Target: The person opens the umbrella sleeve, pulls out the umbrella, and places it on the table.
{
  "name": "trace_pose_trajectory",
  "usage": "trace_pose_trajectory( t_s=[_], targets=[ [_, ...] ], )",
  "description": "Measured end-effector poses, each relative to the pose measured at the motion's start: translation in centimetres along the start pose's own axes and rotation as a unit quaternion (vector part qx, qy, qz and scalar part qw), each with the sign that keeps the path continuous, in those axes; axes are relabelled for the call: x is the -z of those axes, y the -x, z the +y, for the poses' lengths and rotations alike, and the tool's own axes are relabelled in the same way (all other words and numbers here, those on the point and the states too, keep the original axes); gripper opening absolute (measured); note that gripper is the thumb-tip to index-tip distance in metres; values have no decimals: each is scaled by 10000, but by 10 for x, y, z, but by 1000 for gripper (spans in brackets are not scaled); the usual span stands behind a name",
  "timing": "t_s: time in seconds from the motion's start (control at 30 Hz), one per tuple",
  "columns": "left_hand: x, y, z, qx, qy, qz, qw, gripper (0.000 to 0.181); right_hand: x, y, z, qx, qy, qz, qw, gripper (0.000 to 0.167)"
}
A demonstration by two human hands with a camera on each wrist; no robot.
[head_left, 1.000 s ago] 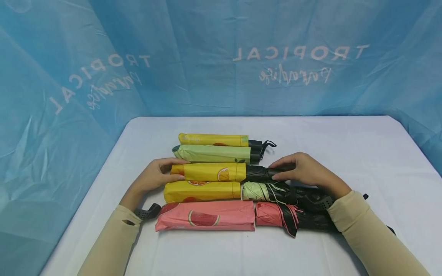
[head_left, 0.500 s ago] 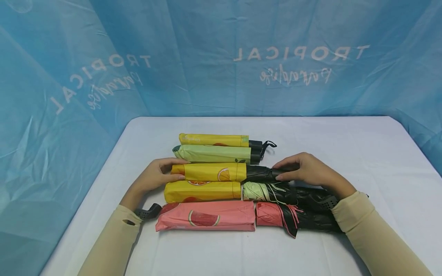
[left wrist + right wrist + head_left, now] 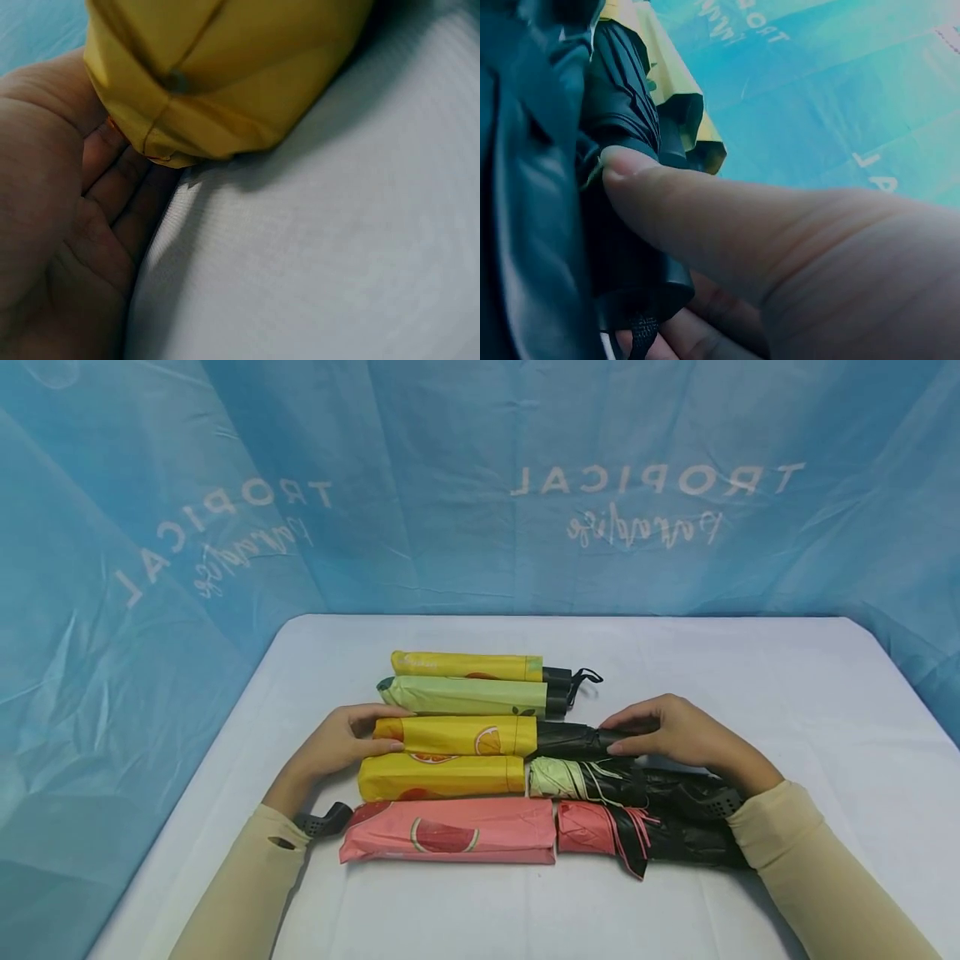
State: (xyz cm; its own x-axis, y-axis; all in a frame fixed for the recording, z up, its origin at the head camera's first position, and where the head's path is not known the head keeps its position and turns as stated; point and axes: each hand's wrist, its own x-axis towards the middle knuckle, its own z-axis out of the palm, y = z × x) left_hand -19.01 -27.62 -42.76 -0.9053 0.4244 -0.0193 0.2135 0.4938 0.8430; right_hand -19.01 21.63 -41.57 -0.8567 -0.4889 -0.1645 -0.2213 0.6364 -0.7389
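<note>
A yellow sleeve with orange slices (image 3: 450, 735) lies sideways in the middle of a row of folded umbrellas, black umbrella fabric (image 3: 562, 739) showing from its right end. My left hand (image 3: 337, 745) holds the sleeve's left end between thumb and fingers; the left wrist view shows its fingers partly hidden behind the yellow end (image 3: 225, 82). At the other end my right hand (image 3: 686, 739) pinches the black umbrella. In the right wrist view the thumb (image 3: 705, 210) presses near its handle (image 3: 641, 277), with a cord below.
Behind lie a green umbrella (image 3: 465, 695) and a yellow one (image 3: 465, 666). Nearer me are a yellow sleeve (image 3: 442, 778) beside a green-and-black umbrella (image 3: 558, 778), and a pink sleeve (image 3: 510, 833) beside a pink-and-black umbrella (image 3: 585, 828). A blue printed cloth (image 3: 450, 552) hangs behind the white table.
My right hand has shifted slightly to the right along with its grip on the black end. The left hand and the sleeve have hardly moved.
</note>
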Motion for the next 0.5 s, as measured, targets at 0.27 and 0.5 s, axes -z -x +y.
trace_pose_trajectory(
  t_s=[0.27,0.5],
  targets=[
    [0,1,1,74,-67,27,9999,42,1,2,2,18,-105,-48,9999,38],
    [-1,-2,-7,16,-29,28,10000,42,3,4,3,26,-144,-55,9999,38]
  ],
)
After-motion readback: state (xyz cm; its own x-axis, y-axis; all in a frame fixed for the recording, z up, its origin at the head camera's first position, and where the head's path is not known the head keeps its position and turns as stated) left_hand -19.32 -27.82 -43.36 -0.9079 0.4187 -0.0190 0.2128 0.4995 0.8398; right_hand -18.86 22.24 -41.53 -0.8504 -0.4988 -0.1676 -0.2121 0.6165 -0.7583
